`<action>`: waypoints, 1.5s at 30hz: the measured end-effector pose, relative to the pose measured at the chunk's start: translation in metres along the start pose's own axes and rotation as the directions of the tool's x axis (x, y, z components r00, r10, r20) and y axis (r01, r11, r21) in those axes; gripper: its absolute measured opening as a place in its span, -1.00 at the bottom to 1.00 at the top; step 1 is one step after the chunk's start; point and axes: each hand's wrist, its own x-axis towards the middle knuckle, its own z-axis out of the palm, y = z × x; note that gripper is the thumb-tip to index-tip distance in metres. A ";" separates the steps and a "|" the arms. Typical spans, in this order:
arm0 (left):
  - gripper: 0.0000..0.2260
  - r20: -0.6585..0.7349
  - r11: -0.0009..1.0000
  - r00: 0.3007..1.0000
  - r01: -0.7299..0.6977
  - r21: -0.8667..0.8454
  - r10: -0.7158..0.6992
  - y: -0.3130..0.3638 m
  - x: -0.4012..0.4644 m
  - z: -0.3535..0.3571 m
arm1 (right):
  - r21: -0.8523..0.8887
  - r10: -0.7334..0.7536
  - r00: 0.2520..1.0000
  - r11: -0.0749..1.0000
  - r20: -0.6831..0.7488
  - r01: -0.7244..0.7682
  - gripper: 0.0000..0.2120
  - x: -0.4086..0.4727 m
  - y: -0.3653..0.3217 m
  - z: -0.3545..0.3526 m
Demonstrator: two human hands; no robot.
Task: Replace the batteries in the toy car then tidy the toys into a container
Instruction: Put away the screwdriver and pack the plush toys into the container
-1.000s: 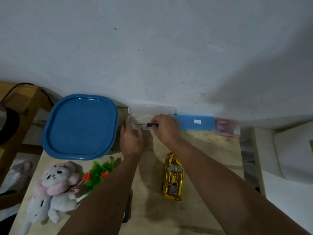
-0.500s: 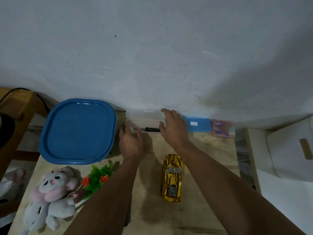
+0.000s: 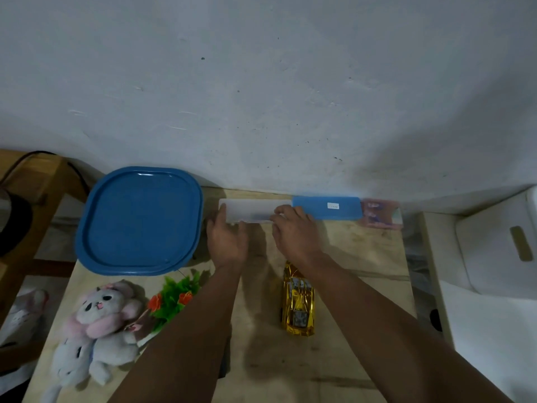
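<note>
- Wooden tabletop (image 3: 348,286) stands against the white wall
- Big blue lid (image 3: 139,219) at the back left
- Plush toys (image 3: 96,324) and plastic flowers (image 3: 174,298) lie at the front left
- Gold toy car (image 3: 297,301) lies mid-table, under the right forearm
- Clear case (image 3: 252,209) at the wall: left hand (image 3: 226,242) and right hand (image 3: 293,234) lie on it, fingers loosely spread, gripping nothing that I can see
</note>
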 end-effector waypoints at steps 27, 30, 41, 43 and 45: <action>-0.21 0.233 0.877 0.972 -0.090 0.472 -0.025 0.012 0.019 0.004 | -0.049 0.183 0.981 0.982 0.063 -0.180 -0.49 0.000 0.017 -0.021; -0.20 0.230 0.880 0.973 -0.086 0.466 -0.027 0.013 0.019 0.006 | -0.225 0.301 0.945 0.937 0.130 -0.268 -0.44 -0.002 0.039 -0.022; -0.18 0.228 0.875 0.973 -0.092 0.476 -0.022 0.013 0.023 0.006 | -0.234 0.353 0.928 0.918 0.114 -0.321 -0.56 0.010 0.049 -0.017; -0.17 0.235 0.869 0.972 -0.097 0.486 -0.023 0.014 0.022 0.006 | -0.240 0.356 0.927 0.916 0.116 -0.322 -0.57 0.009 0.047 -0.018; -0.16 0.249 0.862 0.968 -0.097 0.498 -0.035 0.017 0.022 0.005 | -0.236 0.356 0.925 0.918 0.132 -0.319 -0.57 0.011 0.047 -0.019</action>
